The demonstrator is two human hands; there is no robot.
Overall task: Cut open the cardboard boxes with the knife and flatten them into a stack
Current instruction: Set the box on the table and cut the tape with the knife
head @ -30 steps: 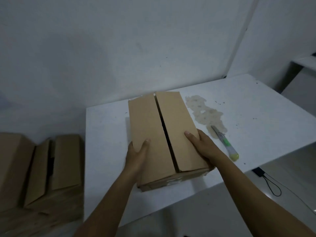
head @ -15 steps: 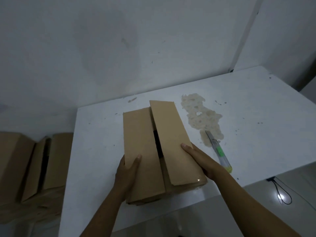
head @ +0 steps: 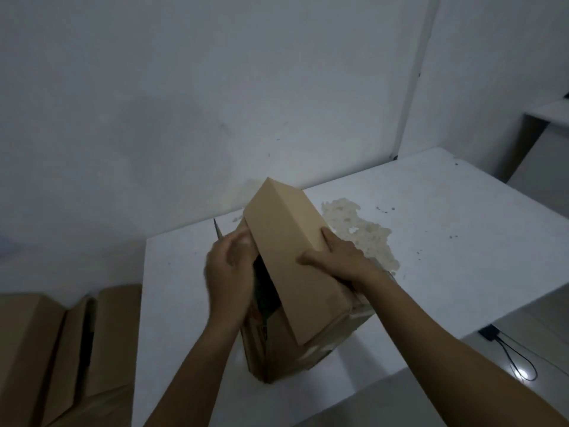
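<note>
- White bench [head: 446,241] against a grey-white wall, rough pale patch [head: 357,232] on its top toward the back.
- Stack of brown cardboard boxes [head: 61,349] low at left, off the bench edge, flaps partly open.
- Cardboard box [head: 295,272] on the bench near the front edge, tipped up on one end, one long flap raised and slanting toward the wall, dark opening showing on the left side.
- Right hand [head: 338,260] spread over the raised flap's right edge, thumb on the front face, fingers wrapped behind; grip closed on the flap.
- Left hand [head: 229,272] at the box's left opening, fingers curled at the flap edge by the gap; blurred, grip on the flap likely but cannot tell for sure.
- Thin dark pointed thing [head: 217,229] sticking up just behind the left hand; too small to identify.
- Black cable [head: 511,355] looped on the floor at right, below the bench.
</note>
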